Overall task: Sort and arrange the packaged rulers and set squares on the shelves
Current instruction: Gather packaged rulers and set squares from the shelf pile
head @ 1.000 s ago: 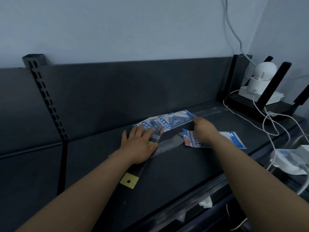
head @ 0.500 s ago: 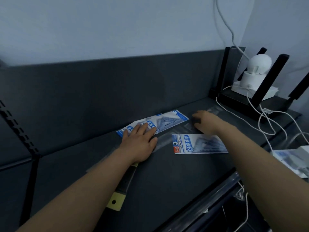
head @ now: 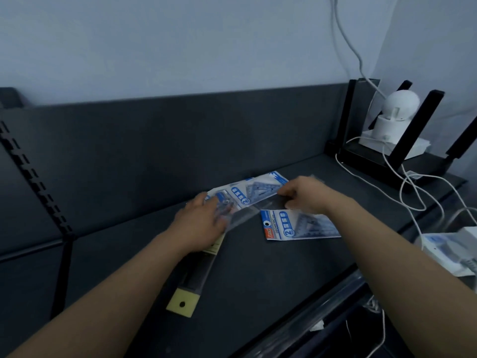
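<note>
Pressing flat with the left hand [head: 198,223], fingers [head: 206,201] straight and slightly apart, on the blurred end of a blue-and-white set-square pack [head: 258,189] and on a clear ruler sleeve [head: 245,215] crossing in front of it. Curled over the same glossy sleeve with the right hand [head: 307,195], fingers [head: 289,188] together, thumb and forefinger pinching its edge; exact contact smeared.

Just nearer the body than the right fingers, lying flat: a second set-square pack [head: 299,224], thin film, blue-and-white header reading "GEOMETRIC" beside a large "2", a small red-orange label at the corner too small to read. Triangles faintly visible through the film; top edge tucked under the right wrist.

Running from under the left palm toward the body: a dark ruler [head: 198,275] in a narrow sleeve, ending in a yellow card tab [head: 182,303] with a round hang hole. Print below the palm illegible.

Underneath, a matt dark-grey shelf [head: 258,293]. Far right of the right fingers: a black router [head: 424,117] with upright aerials, a white dome camera [head: 397,109], looping white cables [head: 413,187]. At the right edge, white-and-blue packs [head: 449,246], blurred and cut off.
</note>
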The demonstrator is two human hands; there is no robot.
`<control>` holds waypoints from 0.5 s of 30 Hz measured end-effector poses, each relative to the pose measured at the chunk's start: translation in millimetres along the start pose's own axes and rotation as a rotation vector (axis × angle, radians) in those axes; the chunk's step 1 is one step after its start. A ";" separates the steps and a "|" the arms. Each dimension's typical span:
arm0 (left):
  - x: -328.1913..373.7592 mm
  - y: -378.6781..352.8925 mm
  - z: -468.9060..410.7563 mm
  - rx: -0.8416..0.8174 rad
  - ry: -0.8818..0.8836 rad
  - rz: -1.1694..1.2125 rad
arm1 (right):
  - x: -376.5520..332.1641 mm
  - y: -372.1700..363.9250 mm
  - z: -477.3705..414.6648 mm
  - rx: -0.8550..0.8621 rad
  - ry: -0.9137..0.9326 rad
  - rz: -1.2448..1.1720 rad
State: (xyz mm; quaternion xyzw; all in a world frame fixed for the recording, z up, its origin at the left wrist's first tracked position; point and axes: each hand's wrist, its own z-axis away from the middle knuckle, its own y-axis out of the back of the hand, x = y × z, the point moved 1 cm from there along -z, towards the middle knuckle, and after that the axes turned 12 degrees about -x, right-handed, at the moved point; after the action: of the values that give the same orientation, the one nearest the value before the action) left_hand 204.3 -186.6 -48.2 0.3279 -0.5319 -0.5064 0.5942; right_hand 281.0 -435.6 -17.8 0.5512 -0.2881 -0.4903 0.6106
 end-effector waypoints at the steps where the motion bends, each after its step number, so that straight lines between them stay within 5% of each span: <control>1: -1.8 2.1 9.2 -0.010 0.062 -0.048 | -0.9 0.1 -1.1 0.005 -0.020 0.041; 15: -15.5 16.4 74.5 -0.125 0.279 0.179 | -28.9 -5.9 6.6 -0.137 -0.166 -0.009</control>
State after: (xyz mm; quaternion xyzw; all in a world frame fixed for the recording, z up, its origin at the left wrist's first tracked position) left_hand 137.8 -156.2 -21.4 0.3087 -0.4390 -0.4331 0.7241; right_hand 263.2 -411.2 -16.4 0.4669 -0.3009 -0.5556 0.6187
